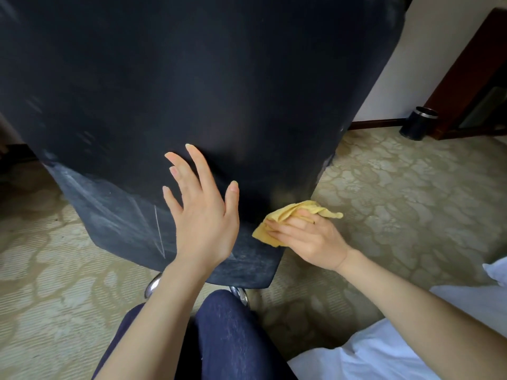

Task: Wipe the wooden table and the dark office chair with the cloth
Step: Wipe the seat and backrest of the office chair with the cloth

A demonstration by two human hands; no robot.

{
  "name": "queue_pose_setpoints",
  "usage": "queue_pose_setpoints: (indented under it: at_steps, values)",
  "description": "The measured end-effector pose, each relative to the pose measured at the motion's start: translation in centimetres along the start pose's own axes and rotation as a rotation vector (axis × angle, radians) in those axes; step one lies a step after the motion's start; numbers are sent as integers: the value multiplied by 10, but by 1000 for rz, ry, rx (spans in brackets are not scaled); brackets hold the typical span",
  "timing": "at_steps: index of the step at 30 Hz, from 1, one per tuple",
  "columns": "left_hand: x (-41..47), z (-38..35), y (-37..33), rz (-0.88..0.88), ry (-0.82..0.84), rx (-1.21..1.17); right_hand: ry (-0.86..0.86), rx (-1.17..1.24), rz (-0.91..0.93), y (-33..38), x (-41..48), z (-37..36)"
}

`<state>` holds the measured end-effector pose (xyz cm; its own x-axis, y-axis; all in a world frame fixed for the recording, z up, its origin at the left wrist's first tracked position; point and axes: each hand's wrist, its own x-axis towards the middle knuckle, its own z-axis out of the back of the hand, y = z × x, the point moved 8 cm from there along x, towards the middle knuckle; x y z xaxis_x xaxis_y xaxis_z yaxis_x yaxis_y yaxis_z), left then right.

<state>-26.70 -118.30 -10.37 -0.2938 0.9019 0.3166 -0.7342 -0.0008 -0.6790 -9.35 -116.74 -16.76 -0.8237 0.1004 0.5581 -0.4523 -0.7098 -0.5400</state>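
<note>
1. Wiping the dark office chair [192, 78] looks like the step in hand. The right grip [304, 237] is clamped on a bunched yellow cloth [285, 211] and presses it to the chair's back near the lower right edge.
2. The left grip [204, 223], just left of the cloth, has its fingers spread apart and holds nothing. I cannot tell whether the palm touches the chair.
3. The job probably goes best with that free palm laid flat, bracing the chair so it neither swivels nor rolls on the chrome base [152, 283] below the wrist.
4. Pale dusty streaks [115, 212] show left of the left grip. Long overlapping strokes should reach them, with the cloth turned to a fresh face.
5. The wooden counter is not in view.
</note>
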Motion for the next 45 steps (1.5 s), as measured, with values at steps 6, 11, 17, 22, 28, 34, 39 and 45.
queue_pose_setpoints:
  at_steps: [6,11,17,22,28,34,39,45]
  values:
    - [-2,0,0,8,-22,14,-98,-155,56,-38,19,49]
    - [-2,4,-1,-7,-26,31,-298,-355,-30,-69,62,90]
    - [-5,6,3,3,-13,18,-251,-320,-108,-52,52,77]
    - [-5,4,2,29,1,-61,-120,-242,-96,-36,30,51]
    - [-11,1,-5,7,43,-78,71,-214,77,-31,4,35]
    - [-18,9,-6,-47,92,-193,-118,-367,0,-60,38,70]
    - [-25,21,2,-64,81,-246,-317,-412,-70,-56,87,87]
    - [-32,30,21,-56,90,-269,-401,-387,-125,-41,119,66]
